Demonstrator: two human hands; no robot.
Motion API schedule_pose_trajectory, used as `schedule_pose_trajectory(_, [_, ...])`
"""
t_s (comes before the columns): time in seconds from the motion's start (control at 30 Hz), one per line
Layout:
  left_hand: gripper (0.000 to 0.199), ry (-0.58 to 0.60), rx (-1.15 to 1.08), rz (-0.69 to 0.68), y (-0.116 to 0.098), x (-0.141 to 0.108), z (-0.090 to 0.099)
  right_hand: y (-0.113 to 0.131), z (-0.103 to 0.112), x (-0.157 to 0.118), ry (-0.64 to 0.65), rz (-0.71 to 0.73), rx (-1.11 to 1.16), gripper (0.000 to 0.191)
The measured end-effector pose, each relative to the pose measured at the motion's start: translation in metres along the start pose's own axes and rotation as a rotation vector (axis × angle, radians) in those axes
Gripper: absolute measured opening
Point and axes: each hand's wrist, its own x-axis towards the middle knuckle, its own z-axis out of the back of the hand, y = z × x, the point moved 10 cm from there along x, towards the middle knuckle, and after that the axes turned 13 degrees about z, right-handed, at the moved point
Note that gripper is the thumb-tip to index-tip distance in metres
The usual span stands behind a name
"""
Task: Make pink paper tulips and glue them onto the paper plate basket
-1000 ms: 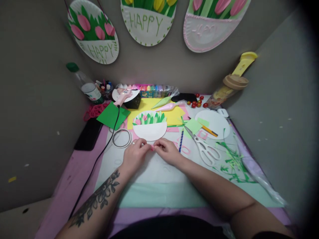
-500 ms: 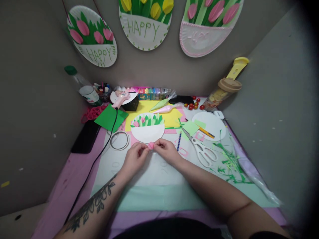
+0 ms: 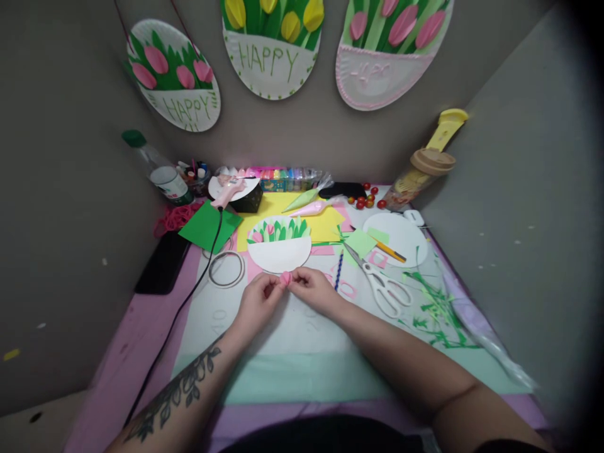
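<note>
A small pink paper tulip (image 3: 285,279) is pinched between my two hands, low over the white work surface. My left hand (image 3: 259,299) grips its left side with thumb and forefinger. From the right, my right hand (image 3: 314,288) pinches the opposite edge, so parts of the flower are hidden by fingertips. Just beyond my fingers lies a white paper plate basket (image 3: 279,255). Green paper leaves and a couple of pink tulips rise from its upper part.
White-handled scissors (image 3: 384,286), a dark blue pencil (image 3: 338,270) and green paper scraps (image 3: 434,308) lie to the right. Left are tape rolls (image 3: 226,268), a black phone (image 3: 163,263) and a pink glue gun (image 3: 229,190) with a trailing cord. Decorated plates (image 3: 274,66) hang on the wall.
Both hands stay close together on the pink tulip, with only a slight shift of the fingers. The view has tilted a little; the other things lie as before.
</note>
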Motion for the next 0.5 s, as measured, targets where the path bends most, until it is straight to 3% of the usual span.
schedule_pose_trajectory(0.5, [0.022,0.056,0.012,-0.026,-0.0045,-0.0005,-0.0070,-0.0006,-0.0044,-0.0012,0.044,-0.010,0.049,0.014])
